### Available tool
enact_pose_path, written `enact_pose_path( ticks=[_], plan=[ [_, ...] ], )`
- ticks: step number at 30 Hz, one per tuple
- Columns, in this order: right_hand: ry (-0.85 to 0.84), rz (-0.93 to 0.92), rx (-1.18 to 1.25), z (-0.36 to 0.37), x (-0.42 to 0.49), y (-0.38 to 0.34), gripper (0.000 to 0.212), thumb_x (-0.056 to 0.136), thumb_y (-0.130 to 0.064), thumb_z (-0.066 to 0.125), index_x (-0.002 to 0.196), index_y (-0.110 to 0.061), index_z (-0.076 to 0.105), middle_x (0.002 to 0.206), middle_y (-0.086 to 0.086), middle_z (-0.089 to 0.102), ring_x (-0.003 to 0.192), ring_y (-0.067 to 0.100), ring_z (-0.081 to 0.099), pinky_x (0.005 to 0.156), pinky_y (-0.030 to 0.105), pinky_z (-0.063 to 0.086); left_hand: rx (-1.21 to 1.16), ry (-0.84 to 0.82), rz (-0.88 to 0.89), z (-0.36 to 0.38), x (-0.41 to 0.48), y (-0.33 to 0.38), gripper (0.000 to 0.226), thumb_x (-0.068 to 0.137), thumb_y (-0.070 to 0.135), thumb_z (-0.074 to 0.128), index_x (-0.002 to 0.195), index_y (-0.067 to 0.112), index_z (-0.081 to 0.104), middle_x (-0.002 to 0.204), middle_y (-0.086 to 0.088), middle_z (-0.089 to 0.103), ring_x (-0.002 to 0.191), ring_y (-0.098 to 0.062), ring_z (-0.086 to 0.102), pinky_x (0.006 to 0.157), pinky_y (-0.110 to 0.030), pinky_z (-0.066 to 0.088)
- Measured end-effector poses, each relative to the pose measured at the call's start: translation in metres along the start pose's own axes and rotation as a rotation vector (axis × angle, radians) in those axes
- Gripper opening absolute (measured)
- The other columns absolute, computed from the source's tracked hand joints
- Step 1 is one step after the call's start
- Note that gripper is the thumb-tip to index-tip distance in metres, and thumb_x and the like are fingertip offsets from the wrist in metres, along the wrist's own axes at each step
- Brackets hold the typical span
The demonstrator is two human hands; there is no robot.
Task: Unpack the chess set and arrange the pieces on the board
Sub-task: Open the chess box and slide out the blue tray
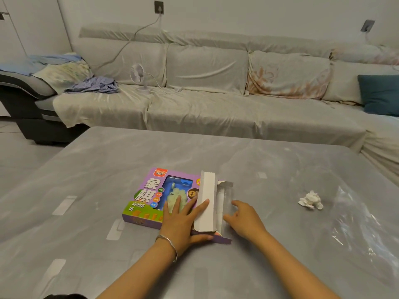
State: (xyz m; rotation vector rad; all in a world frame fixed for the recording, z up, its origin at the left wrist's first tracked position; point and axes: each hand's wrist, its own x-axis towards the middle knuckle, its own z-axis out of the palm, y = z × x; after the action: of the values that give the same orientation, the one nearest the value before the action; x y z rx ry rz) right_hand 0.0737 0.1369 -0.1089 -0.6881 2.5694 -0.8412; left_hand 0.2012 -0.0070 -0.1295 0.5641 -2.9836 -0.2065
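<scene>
The left grip [181,219] lay flat and open on the chess set box [146,197], pinning it to the bench [216,152]. The right grip [244,221], fingers spread and holding nothing, reached at the box's opened end just beside it. The white end flap [207,195] stood raised between the two grips, and a clear plastic insert [226,195] poked out towards the right one. Unpacking looked barely begun: the pieces [174,192] sat inside behind the window, no board was out, and all the arranging was left to do. A crumpled paper [311,200] lay well beyond the right grip.

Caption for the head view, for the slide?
Left hand rests on the chess box on the table; right hand at its opened end flap.
</scene>
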Motion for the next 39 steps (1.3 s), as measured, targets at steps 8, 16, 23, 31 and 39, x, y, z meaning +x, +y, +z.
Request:
enact_pose_path(
  ticks=[8, 16, 23, 31, 39],
  plan=[
    [0.016, 0.094, -0.085, -0.052, -0.004, 0.057, 0.056, 0.085, -0.028, 0.06, 0.138, -0.017, 0.042, 0.116, 0.012, 0.064, 0.101, 0.027, 0.062, 0.091, 0.035, 0.049, 0.042, 0.02, 0.028, 0.006, 0.004, -0.009, 0.091, 0.063, 0.092, 0.003, 0.142, 0.048, 0.002, 0.143, 0.005, 0.043, 0.127, -0.04, 0.043, 0.095, -0.066, 0.033],
    [0.119, 0.127, -0.057, -0.078, -0.013, 0.089, 0.045, 0.09, -0.023, 0.058, 0.133, -0.017, 0.047, 0.1, 0.008, 0.059, 0.088, 0.021, 0.057, 0.085, 0.035, 0.046, 0.003, -0.046, 0.013, -0.002, 0.004, -0.022, 0.098, 0.041, 0.095, -0.01, 0.128, 0.053, -0.027, 0.156, 0.011, -0.006, 0.143, -0.033, -0.002, 0.112, -0.057, 0.0],
    [-0.001, -0.08, 0.493, -0.053, -0.045, 0.002, 0.042, 0.096, -0.043, 0.04, 0.134, -0.026, 0.044, 0.134, -0.005, 0.046, 0.122, 0.012, 0.045, 0.1, 0.024, 0.033, -0.265, 0.072, 0.16, -0.016, -0.001, -0.013, 0.083, 0.064, 0.09, 0.018, 0.136, 0.055, -0.004, 0.15, 0.018, 0.023, 0.143, -0.016, 0.013, 0.115, -0.048, 0.007],
    [-0.084, 0.052, 0.75, -0.027, -0.032, -0.017, 0.057, 0.091, -0.029, 0.057, 0.141, -0.017, 0.031, 0.117, 0.003, 0.061, 0.103, 0.017, 0.06, 0.085, 0.029, 0.046, -0.118, 0.209, -0.366, -0.019, 0.001, -0.059, 0.074, 0.083, 0.066, 0.039, 0.14, 0.02, 0.032, 0.141, -0.005, 0.04, 0.133, -0.028, 0.031, 0.106, -0.043, 0.026],
    [0.001, -0.145, 0.272, 0.0, -0.026, 0.009, 0.048, 0.095, -0.055, 0.03, 0.132, -0.03, 0.049, 0.135, -0.006, 0.051, 0.127, 0.016, 0.045, 0.106, 0.032, 0.035, -0.384, 0.171, -0.703, -0.026, -0.01, -0.098, 0.089, 0.078, 0.058, 0.059, 0.139, 0.002, 0.028, 0.138, -0.019, 0.038, 0.125, -0.037, 0.035, 0.099, -0.043, 0.034]
  ],
)
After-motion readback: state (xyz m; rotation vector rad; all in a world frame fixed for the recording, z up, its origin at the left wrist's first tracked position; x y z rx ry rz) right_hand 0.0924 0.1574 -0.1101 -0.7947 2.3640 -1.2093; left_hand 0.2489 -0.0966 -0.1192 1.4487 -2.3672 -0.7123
